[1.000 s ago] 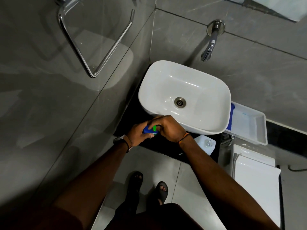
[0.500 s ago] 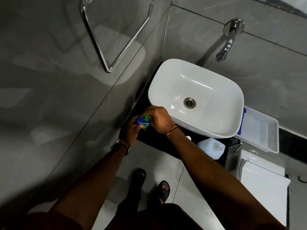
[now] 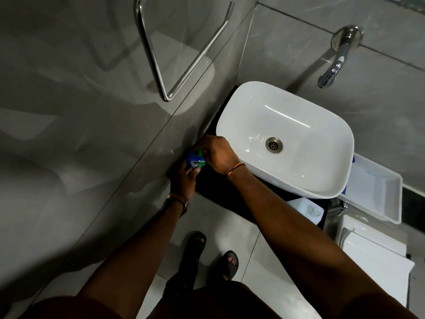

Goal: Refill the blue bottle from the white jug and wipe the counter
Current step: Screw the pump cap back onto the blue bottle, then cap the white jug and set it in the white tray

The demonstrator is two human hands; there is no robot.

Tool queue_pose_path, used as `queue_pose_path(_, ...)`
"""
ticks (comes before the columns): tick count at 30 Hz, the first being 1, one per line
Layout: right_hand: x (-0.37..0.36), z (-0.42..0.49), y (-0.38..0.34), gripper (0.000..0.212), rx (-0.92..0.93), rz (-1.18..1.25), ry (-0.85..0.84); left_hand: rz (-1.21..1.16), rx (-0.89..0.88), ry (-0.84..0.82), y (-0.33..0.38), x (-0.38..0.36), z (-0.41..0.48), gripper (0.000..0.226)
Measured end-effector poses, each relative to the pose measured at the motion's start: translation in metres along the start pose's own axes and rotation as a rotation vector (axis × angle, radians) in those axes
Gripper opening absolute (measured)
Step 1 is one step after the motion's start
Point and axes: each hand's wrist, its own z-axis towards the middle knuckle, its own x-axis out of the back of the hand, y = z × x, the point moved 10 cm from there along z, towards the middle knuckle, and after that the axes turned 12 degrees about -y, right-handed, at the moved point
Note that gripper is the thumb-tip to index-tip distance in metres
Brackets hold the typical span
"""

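A small blue bottle point(image 3: 195, 160) with a green top stands on the dark counter point(image 3: 216, 187), left of the white basin, close to the side wall. My left hand point(image 3: 184, 178) wraps the bottle's body from below. My right hand point(image 3: 215, 153) comes over the top, fingers closed on the green cap. The white jug point(image 3: 305, 209) sits on the counter's right end, under the basin's front corner, its cap facing up; my right forearm hides part of it.
A white basin point(image 3: 322, 178) fills most of the counter, with a chrome wall tap point(image 3: 333, 67) above it. Right of it are a white tray point(image 3: 391, 203) and a toilet cistern point(image 3: 377, 256). A chrome towel rail point(image 3: 165, 88) hangs on the left wall.
Both hands have carried the blue bottle left and toward the wall, away from the counter's front edge. The camera view has swung left with them.
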Motion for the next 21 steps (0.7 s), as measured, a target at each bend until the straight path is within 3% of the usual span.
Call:
queue_pose_path(11,-0.003,0.003,0.005,0.040,0.012,0.006,0.010,0.041,-0.033,0.023,-0.001,0.004,0.001,0.037)
queue_pose_path(14,-0.007,-0.002,0.012,0.050,-0.038,0.028,0.028,0.022,-0.040,0.014,-0.001,0.004,-0.003,0.040)
queue_pose_path(21,-0.008,-0.084,0.029,0.042,-0.138,0.135,0.424,0.042,0.033,-0.046,-0.031,0.000,-0.039,0.049)
